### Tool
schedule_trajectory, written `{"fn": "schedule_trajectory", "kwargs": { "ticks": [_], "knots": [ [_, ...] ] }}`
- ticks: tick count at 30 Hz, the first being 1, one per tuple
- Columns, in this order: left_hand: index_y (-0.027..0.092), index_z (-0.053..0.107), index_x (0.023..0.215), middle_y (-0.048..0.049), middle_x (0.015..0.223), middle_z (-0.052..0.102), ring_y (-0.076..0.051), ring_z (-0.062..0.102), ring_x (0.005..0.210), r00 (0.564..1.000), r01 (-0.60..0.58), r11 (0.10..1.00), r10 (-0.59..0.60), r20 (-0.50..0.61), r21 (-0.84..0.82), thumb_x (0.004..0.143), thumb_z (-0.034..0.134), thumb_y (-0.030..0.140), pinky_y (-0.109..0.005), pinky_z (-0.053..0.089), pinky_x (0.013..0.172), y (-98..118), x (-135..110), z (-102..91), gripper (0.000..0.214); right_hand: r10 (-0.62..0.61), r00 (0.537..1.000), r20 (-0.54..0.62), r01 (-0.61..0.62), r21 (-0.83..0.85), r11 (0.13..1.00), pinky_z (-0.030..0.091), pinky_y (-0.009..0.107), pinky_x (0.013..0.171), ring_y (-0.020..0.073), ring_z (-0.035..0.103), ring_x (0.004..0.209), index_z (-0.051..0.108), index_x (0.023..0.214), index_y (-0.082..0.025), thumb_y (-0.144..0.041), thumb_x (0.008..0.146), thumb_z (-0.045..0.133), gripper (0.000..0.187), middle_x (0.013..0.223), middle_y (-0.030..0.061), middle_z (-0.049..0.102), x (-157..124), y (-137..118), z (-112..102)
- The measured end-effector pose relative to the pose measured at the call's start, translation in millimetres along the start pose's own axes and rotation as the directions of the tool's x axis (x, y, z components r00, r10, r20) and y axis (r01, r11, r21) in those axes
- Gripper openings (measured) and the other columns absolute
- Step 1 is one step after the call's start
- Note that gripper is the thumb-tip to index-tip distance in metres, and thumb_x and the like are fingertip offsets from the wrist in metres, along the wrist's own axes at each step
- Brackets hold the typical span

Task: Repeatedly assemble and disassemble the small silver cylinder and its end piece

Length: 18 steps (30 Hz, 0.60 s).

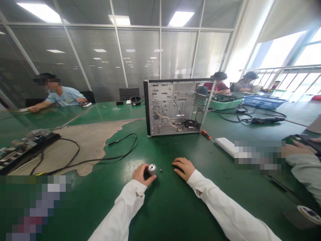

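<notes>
My left hand (pixel 142 174) curls its thumb and fingers around a small silver cylinder (pixel 152 169), which has a dark hole in its pale top face. Just right of the cylinder, a tiny dark metal piece (pixel 161 170) lies on the green tabletop (pixel 165 201). My right hand (pixel 184 168) rests palm down on the table with its fingers stretched out and holds nothing. Beyond both hands stands an open computer case (pixel 173 107), upright, its bare metal inside facing me. A fan (pixel 191 123) and loose wires show at its bottom.
A screwdriver (pixel 206 134) and a long white bar (pixel 225 146) lie right of the case. Black cable (pixel 120 156) trails at left. Green (pixel 225 104) and blue baskets (pixel 263 101) stand farther back. A co-worker's sleeve (pixel 304 170) and another cylinder (pixel 304 216) are at right.
</notes>
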<state>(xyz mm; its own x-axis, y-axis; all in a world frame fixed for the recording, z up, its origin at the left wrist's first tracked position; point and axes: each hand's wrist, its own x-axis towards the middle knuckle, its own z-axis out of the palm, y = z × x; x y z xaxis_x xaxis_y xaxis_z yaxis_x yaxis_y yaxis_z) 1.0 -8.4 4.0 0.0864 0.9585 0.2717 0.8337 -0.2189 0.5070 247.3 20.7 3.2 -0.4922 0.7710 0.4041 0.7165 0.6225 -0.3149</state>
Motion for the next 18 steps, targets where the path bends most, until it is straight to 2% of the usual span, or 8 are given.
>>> {"fn": "schedule_trajectory", "kwargs": {
  "ticks": [18],
  "knots": [
    [0.019, 0.049, 0.084, -0.0019, 0.080, 0.058, -0.017, 0.053, 0.076, 1.000, -0.018, 1.000, 0.018, -0.016, 0.004, 0.056, 0.060, 0.039, -0.031, 0.040, 0.070, -2.3, 0.6, 3.5, 0.035, 0.028, 0.999, -0.016, -0.028, 0.016, 0.999, 0.037, 0.032, 0.073, 0.0165, 0.045, 0.088, 0.054, 0.096, -0.023, -0.027, 0.073, 0.044, 0.025, 0.096, 0.0048, 0.051, 0.4, -1.2, -0.2]
  ]
}}
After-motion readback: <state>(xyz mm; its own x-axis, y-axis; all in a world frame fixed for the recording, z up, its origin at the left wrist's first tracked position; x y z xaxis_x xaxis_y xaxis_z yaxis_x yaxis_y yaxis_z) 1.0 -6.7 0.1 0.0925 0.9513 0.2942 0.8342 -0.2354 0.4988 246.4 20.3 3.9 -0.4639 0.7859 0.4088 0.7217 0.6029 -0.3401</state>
